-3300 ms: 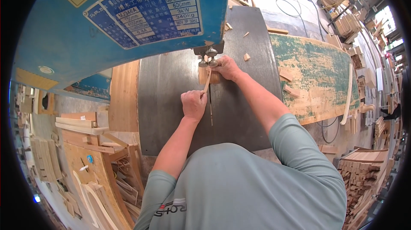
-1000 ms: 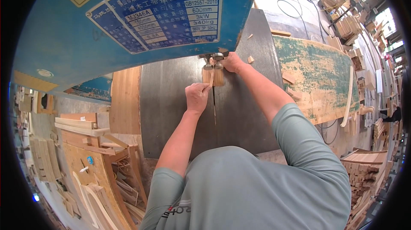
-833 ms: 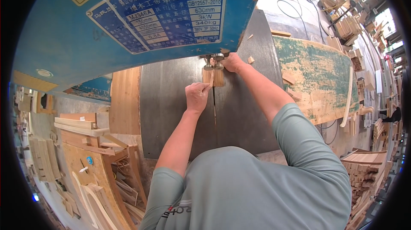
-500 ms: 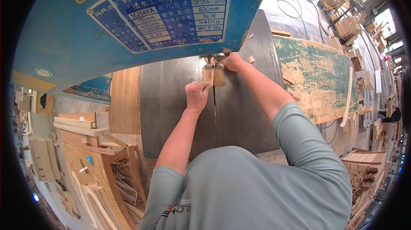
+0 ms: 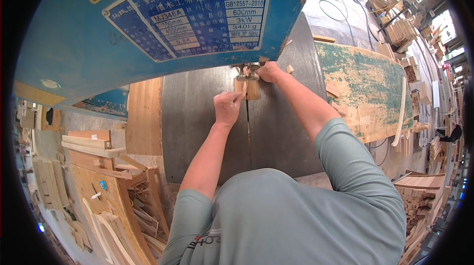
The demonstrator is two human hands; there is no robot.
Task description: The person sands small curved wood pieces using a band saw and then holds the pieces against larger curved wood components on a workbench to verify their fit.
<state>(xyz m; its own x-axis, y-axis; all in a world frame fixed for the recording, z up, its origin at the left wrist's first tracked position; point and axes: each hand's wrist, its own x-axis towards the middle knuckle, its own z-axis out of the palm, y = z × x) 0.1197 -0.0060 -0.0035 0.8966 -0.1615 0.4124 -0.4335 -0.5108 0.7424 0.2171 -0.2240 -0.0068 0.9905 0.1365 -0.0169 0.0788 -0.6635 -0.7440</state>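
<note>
A small brown wood block (image 5: 253, 90) lies on the dark metal table (image 5: 197, 132) of a band saw, right under the round metal blade guides (image 5: 247, 72). My left hand (image 5: 228, 107) is closed, thumb and fingertips pinching the block's near left side. Beyond the guides, my right hand (image 5: 268, 72) curls in from the right at the block's far end. The guides cover its fingertips in part, and the block's far end is hidden too. From the block toward my body runs a narrow slot (image 5: 248, 132) in the table.
The saw's blue housing (image 5: 89, 43) hangs over the table's far left. Small offcuts (image 5: 290, 68) lie right of my right hand. A worn green board (image 5: 365, 82) stands to the right. At the lower left is a wooden bench (image 5: 106, 186) with strips and a blue tape measure (image 5: 102, 184).
Almost nothing differs. My left hand has shifted very slightly away from my body at the block; the right hand stays in place.
</note>
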